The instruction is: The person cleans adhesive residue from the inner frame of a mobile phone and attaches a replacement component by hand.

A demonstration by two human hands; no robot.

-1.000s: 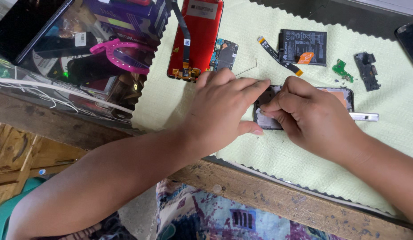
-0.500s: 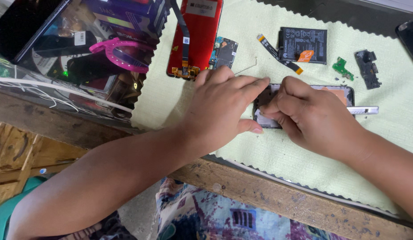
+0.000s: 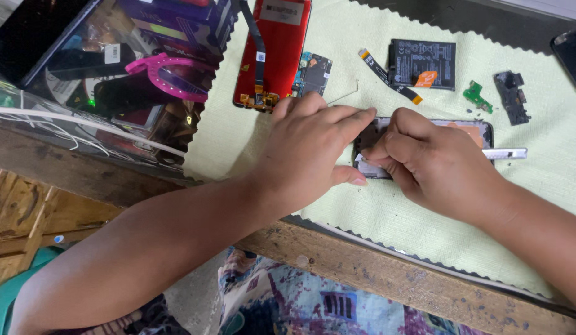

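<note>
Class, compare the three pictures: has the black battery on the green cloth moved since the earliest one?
No. The black battery sits just as before beside the small green circuit board on the green cloth, while both hands work on the phone frame.

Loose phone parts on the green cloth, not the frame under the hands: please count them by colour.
Red screen panel: 1
Black battery, black module, dark board, dark flex strip: 4
Green small board: 1
Total: 6

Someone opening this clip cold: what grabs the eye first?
Two bare hands, left hand and right hand, meet mid-frame over a dark phone frame on a pale green cloth. Above them lies a red screen panel, with a black battery to its right.
</note>
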